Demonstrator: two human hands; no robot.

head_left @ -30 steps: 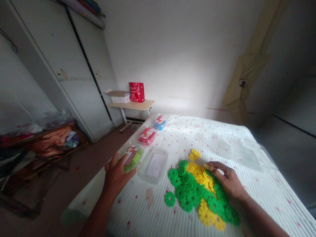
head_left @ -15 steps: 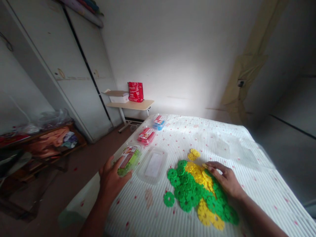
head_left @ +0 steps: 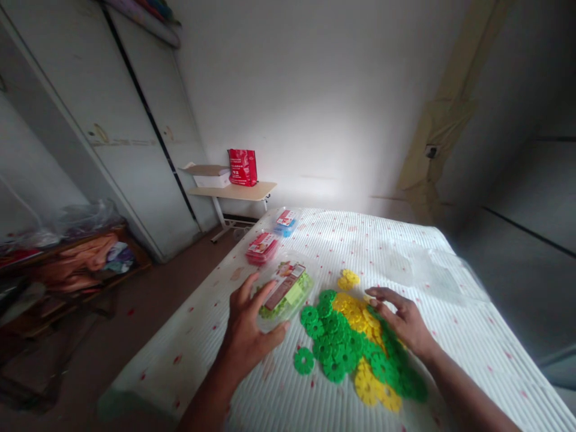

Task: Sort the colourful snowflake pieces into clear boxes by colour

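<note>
My left hand (head_left: 249,327) grips the near side of a clear plastic box (head_left: 288,288) of light green pieces, with a brown picture label on top. The empty clear tray seen before is now covered by this box or hidden behind it. My right hand (head_left: 402,318) is at the right edge of a pile of notched discs, with a yellow disc (head_left: 368,297) pinched between its thumb and forefinger. Green discs (head_left: 335,345) make up most of the pile, with yellow discs (head_left: 355,312) among them. A small yellow cluster (head_left: 348,279) lies just behind, and one green disc (head_left: 303,360) sits apart.
A box of red pieces (head_left: 262,248) and a box of blue pieces (head_left: 285,222) stand along the bed's left edge. Clear plastic trays (head_left: 427,273) lie at the right. Beyond the bed, a small table (head_left: 234,191) carries a red bag (head_left: 243,167) and a carton (head_left: 210,177).
My left hand has moved right with the box of light green pieces, to where the empty tray was. My right hand has stayed by the pile. The view has shifted slightly.
</note>
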